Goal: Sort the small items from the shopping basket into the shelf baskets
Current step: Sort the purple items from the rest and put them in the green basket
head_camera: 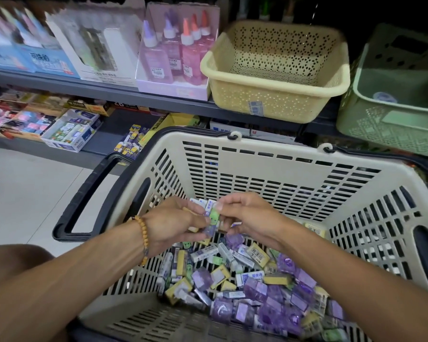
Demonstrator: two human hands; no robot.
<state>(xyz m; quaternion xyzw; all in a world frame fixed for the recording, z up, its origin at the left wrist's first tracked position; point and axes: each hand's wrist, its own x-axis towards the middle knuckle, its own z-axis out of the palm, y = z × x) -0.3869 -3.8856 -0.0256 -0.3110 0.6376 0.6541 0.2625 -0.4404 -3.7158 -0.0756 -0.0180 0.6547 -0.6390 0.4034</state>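
Observation:
A beige shopping basket [277,166] with black handles holds a heap of small erasers [252,285] in purple, yellow, white and green wrappers. Both hands meet above the heap. My left hand [173,223], with a bead bracelet at its wrist, grips a small stack of erasers [209,211], white, green and purple. My right hand [247,215] pinches the top of that same stack with thumb and forefinger. On the shelf beyond stand a cream perforated shelf basket [277,77] and, to its right, a pale green shelf basket [393,99]; both look empty inside.
Left of the cream basket on the grey shelf [97,87] stand boxes of pink glue bottles [178,53] and other stationery packs. The lower shelf carries more stationery boxes [69,129]. A pale tiled floor [27,193] lies at left.

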